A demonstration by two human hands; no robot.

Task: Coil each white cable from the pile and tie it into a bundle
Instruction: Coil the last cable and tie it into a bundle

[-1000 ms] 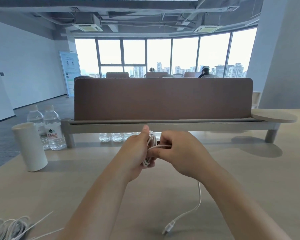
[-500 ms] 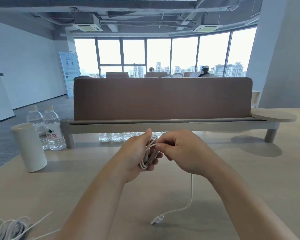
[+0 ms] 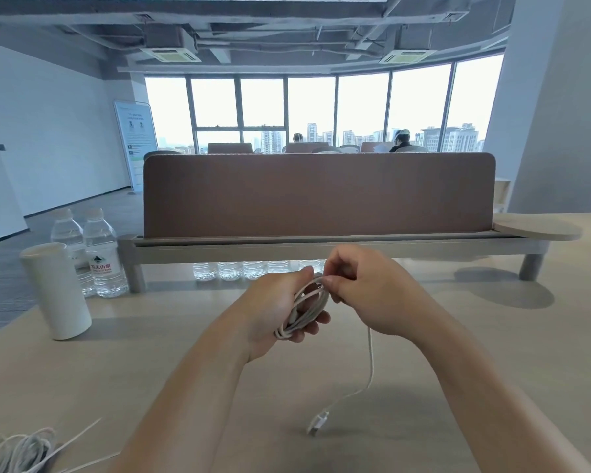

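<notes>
Above the tabletop (image 3: 492, 353), my left hand (image 3: 273, 308) grips the coiled white cable (image 3: 308, 307) while my right hand (image 3: 369, 295) pinches its loose strand. Light, limp and springy, I judge; clamp across all loops.

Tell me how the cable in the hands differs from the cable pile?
The held cable is looped neatly in the left hand, the right hand pinching its strand; the cable pile lies tangled. The held cable's loops are raised above the table; the cable pile rests on it. Both are white.
</notes>
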